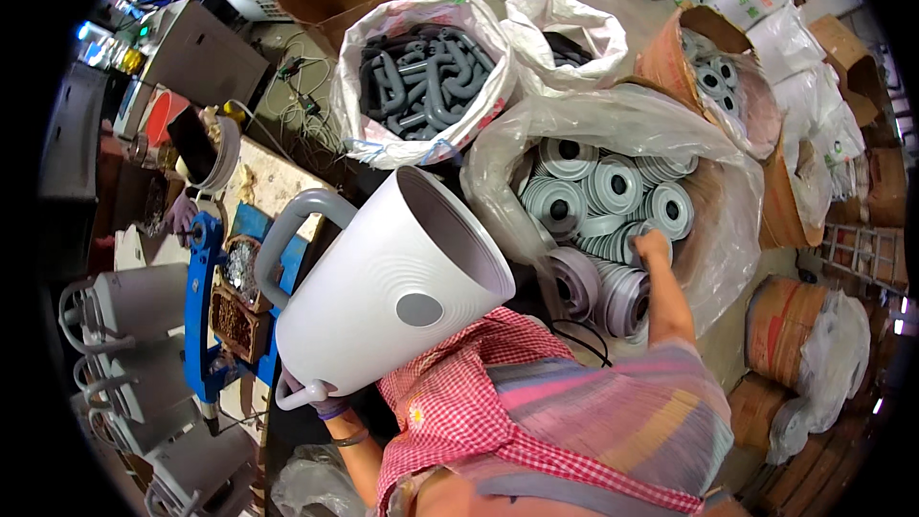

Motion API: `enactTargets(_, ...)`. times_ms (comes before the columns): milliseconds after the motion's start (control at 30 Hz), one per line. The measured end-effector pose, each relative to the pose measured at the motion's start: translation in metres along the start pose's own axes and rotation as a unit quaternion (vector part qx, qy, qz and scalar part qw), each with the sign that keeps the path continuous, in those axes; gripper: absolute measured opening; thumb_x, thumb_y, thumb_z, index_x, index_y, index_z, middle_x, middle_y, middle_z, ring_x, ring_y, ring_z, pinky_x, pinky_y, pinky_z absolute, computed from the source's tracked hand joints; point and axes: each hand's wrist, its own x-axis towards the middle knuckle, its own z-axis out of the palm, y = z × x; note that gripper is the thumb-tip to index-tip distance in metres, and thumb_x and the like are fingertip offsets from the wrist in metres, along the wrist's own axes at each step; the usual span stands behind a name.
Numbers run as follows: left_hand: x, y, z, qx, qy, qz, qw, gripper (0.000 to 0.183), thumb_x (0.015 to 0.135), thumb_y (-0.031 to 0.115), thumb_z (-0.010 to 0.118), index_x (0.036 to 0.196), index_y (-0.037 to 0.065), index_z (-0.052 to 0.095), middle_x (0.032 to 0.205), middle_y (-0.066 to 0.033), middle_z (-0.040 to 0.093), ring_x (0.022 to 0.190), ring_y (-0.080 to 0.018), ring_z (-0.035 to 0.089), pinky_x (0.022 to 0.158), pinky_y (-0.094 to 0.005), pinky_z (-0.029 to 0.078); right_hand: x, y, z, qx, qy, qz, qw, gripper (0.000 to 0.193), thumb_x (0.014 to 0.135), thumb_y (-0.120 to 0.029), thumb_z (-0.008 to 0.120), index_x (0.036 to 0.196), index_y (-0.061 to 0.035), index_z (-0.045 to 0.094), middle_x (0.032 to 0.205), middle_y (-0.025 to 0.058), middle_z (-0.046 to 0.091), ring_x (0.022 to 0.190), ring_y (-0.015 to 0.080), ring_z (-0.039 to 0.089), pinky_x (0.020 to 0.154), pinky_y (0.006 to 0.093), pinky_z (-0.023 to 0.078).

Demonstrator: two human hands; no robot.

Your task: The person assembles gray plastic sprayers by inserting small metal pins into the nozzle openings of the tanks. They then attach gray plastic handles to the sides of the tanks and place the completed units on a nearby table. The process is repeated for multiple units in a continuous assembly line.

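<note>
A large pale grey plastic watering can [383, 297] lies tilted across my front, its wide mouth toward the upper right and its darker grey handle on the left side. My left hand [330, 409], in a purplish glove, holds it from beneath near the short spout stub; most of the fingers are hidden behind it. On the right, my bare right hand [653, 246] reaches into a plastic-lined carton [713, 182]. Its fingers are closed on a ridged grey round plastic part [622, 242] in a stack. Several more stacks lie around it, with round centres facing up.
Behind stand a white sack [421, 10] of dark grey curved handles and a smaller white sack [531, 24]. A blue metal fixture [201, 306] with small trays of screws sits on the left bench. Several finished-looking grey cans [139, 345] are stacked at far left; cartons [785, 325] stand right.
</note>
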Motion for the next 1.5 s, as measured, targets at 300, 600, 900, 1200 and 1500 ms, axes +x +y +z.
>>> enactTargets(300,-0.023,0.026,-0.019,0.063,0.062,0.033,0.996,0.069,0.084,0.043,0.071,0.132,-0.001,0.049,0.121,-0.0094,0.061,0.107,-0.0198,0.059,0.093,-0.0354,0.048,-0.238,-0.216,-0.170,0.464,-0.126,-0.475,0.737,0.068,0.081,-0.037,0.078,0.133,0.0004,0.055,0.112,0.0118,0.061,0.108,0.0203,0.055,0.094,0.0333,0.044)
enactTargets(600,-0.059,0.052,-0.102,0.023,0.124,-0.083,0.989,0.041,0.092,0.028,0.060,0.124,0.002,0.057,0.109,-0.0089,0.067,0.099,-0.0189,0.064,0.088,-0.0331,0.051,-0.398,-0.346,-0.146,0.292,0.004,-0.880,0.374,0.089,0.059,-0.046,0.090,0.123,0.0091,0.061,0.097,0.0128,0.056,0.087,0.0288,0.055,0.076,0.0397,0.045)
enactTargets(900,-0.122,0.063,-0.144,-0.417,0.095,-0.218,0.877,0.058,0.104,0.050,0.031,0.141,0.006,0.046,0.132,-0.0132,0.058,0.121,-0.0258,0.057,0.101,-0.0408,0.049,-0.421,-0.369,-0.149,0.261,-0.143,-0.933,0.201,0.033,0.082,-0.025,0.072,0.101,0.0018,0.067,0.102,0.0134,0.062,0.084,0.0252,0.062,0.074,0.0378,0.050)
enactTargets(1200,-0.116,0.198,-0.145,0.295,0.402,0.344,0.796,0.040,0.090,0.029,0.046,0.117,0.002,0.056,0.117,-0.0235,0.062,0.110,-0.0353,0.059,0.099,-0.0477,0.045,-0.462,-0.427,-0.040,0.347,-0.679,-0.373,0.529,0.062,0.100,-0.051,0.050,0.131,0.0022,0.052,0.121,0.0118,0.062,0.110,0.0214,0.059,0.096,0.0377,0.047)
enactTargets(1500,-0.167,0.234,-0.166,0.199,0.552,0.148,0.796,0.039,0.099,0.025,0.048,0.128,0.001,0.057,0.122,-0.0149,0.060,0.106,-0.0250,0.061,0.099,-0.0382,0.047,-0.511,-0.416,0.000,0.426,-0.366,-0.798,0.217,0.078,0.093,-0.064,0.047,0.125,0.0064,0.054,0.111,0.0158,0.056,0.104,0.0262,0.054,0.095,0.0394,0.044)
